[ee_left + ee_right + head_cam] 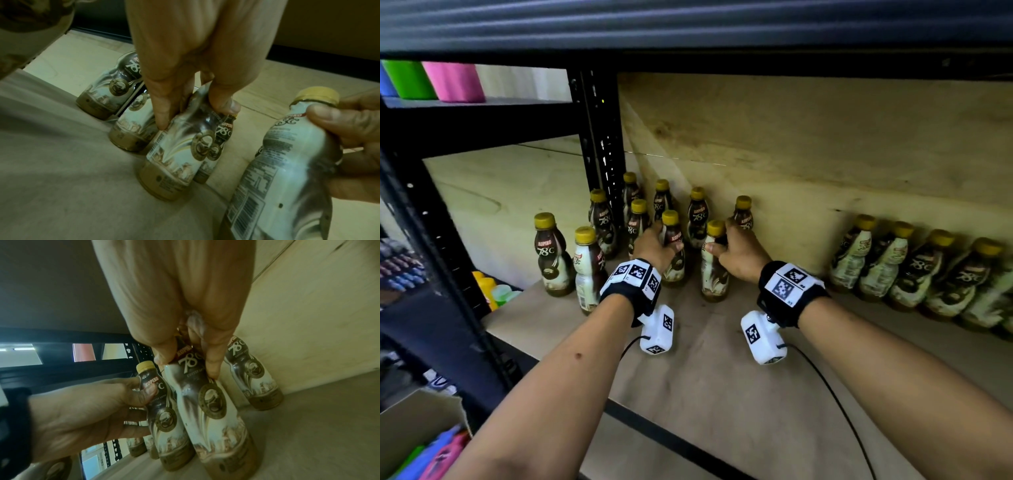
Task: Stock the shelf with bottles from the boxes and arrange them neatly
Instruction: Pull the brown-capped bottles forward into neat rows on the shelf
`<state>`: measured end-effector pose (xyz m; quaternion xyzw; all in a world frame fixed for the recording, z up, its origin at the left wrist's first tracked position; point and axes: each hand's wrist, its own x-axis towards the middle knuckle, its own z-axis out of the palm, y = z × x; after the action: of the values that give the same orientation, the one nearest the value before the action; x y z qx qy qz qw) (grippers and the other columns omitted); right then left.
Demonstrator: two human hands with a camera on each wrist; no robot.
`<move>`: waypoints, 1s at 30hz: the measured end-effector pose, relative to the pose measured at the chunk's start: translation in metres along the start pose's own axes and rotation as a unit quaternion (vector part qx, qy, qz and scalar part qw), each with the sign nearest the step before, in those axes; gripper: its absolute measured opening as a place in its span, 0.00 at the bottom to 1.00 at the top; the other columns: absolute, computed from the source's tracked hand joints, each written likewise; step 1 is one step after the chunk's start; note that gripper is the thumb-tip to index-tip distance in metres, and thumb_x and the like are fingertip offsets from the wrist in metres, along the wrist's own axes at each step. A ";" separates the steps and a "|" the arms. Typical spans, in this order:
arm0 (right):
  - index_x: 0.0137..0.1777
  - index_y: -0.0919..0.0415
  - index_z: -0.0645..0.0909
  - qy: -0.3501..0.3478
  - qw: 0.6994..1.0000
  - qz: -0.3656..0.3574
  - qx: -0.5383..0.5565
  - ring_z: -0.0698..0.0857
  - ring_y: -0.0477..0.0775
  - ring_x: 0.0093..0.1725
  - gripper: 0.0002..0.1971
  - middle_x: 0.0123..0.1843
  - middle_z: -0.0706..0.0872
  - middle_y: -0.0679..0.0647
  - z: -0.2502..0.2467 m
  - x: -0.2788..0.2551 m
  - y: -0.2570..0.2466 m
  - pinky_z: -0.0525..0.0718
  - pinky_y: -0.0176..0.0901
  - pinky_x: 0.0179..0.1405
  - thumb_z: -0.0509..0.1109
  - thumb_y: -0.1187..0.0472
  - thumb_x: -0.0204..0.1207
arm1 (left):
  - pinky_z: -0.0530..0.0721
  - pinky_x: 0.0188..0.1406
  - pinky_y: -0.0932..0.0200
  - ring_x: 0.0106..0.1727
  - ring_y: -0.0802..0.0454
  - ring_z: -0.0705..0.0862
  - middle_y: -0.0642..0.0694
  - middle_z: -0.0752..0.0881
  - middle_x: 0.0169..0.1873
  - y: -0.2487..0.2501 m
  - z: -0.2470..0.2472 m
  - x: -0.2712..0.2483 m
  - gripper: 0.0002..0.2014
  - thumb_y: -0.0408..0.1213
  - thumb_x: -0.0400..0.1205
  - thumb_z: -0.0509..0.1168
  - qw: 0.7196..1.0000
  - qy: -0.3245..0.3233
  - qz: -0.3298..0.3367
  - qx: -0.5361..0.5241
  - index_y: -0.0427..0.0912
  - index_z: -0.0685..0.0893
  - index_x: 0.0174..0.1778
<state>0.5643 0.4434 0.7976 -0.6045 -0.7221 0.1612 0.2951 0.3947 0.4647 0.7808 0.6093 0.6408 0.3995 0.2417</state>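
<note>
Brown-and-cream coffee bottles with yellow caps stand on the wooden shelf board [722,377]. My left hand [666,241] grips the upper body of one upright bottle [675,263], thumb and fingers curled round it [179,154]. Just to its right, my right hand [717,241] grips the neck of a second bottle [714,274], which also stands on the board [209,410]. The two held bottles are close side by side. Several more bottles [664,198] stand in rows directly behind them, against the back panel.
A row of bottles [914,270] lines the back wall at the right. Two bottles [551,253] stand at the board's left end. A black upright post [602,144] rises behind the cluster. A cardboard box [417,421] sits at lower left, and coloured cups [453,82] are on an upper shelf.
</note>
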 end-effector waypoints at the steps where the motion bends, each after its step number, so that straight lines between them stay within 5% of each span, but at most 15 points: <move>1: 0.65 0.60 0.72 0.005 1.000 0.003 0.003 0.83 0.62 0.62 0.18 0.61 0.84 0.59 0.001 0.000 0.000 0.78 0.47 0.57 0.69 0.52 0.81 | 0.74 0.71 0.52 0.72 0.39 0.76 0.40 0.79 0.70 0.000 0.000 0.000 0.29 0.39 0.79 0.71 1.000 0.000 0.001 -0.002 0.44 0.72 0.76; 11: 0.65 0.58 0.74 0.021 0.999 0.018 0.032 0.84 0.58 0.62 0.20 0.62 0.85 0.56 0.006 0.003 -0.001 0.81 0.49 0.60 0.71 0.49 0.79 | 0.77 0.68 0.50 0.69 0.38 0.79 0.39 0.82 0.67 -0.002 -0.001 0.003 0.26 0.42 0.79 0.71 1.000 -0.007 0.010 0.027 0.41 0.74 0.73; 15: 0.67 0.57 0.74 0.013 0.996 0.020 0.090 0.83 0.52 0.59 0.27 0.59 0.83 0.47 -0.006 -0.003 -0.004 0.81 0.45 0.57 0.74 0.42 0.74 | 0.79 0.62 0.51 0.65 0.38 0.80 0.40 0.82 0.65 0.003 -0.009 0.008 0.28 0.47 0.77 0.71 0.997 -0.021 0.020 0.076 0.42 0.74 0.71; 20: 0.65 0.61 0.77 0.140 0.990 -0.020 0.025 0.84 0.56 0.58 0.22 0.59 0.84 0.55 -0.075 -0.002 0.016 0.74 0.36 0.42 0.72 0.49 0.77 | 0.80 0.61 0.48 0.62 0.34 0.82 0.35 0.83 0.62 0.051 -0.021 0.012 0.25 0.47 0.80 0.64 0.982 0.058 0.125 0.129 0.44 0.73 0.72; 24: 0.70 0.67 0.76 0.220 0.973 0.025 -0.064 0.82 0.64 0.66 0.22 0.68 0.83 0.63 -0.151 -0.010 0.074 0.78 0.47 0.63 0.69 0.57 0.80 | 0.76 0.62 0.57 0.64 0.41 0.82 0.40 0.82 0.67 0.108 0.008 0.003 0.24 0.42 0.81 0.65 0.969 0.017 0.214 0.121 0.44 0.73 0.75; 27: 0.83 0.65 0.61 0.121 0.951 0.124 -0.254 0.62 0.63 0.83 0.32 0.83 0.64 0.63 -0.185 -0.027 0.120 0.57 0.57 0.82 0.63 0.50 0.84 | 0.72 0.56 0.63 0.61 0.45 0.83 0.44 0.82 0.67 0.141 0.057 -0.005 0.20 0.44 0.82 0.64 0.956 -0.048 0.269 0.108 0.46 0.77 0.71; 30: 0.85 0.53 0.58 0.022 0.908 0.123 -0.399 0.45 0.62 0.87 0.34 0.87 0.52 0.59 -0.181 -0.049 0.149 0.42 0.67 0.82 0.62 0.46 0.82 | 0.77 0.62 0.59 0.63 0.46 0.82 0.44 0.81 0.67 0.160 0.114 -0.017 0.19 0.44 0.82 0.66 0.949 -0.141 0.269 0.079 0.46 0.78 0.69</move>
<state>0.7970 0.4060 0.8383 -0.7596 -0.6390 -0.1191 0.0226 0.5815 0.4630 0.8424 0.8265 0.4416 0.3079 0.1646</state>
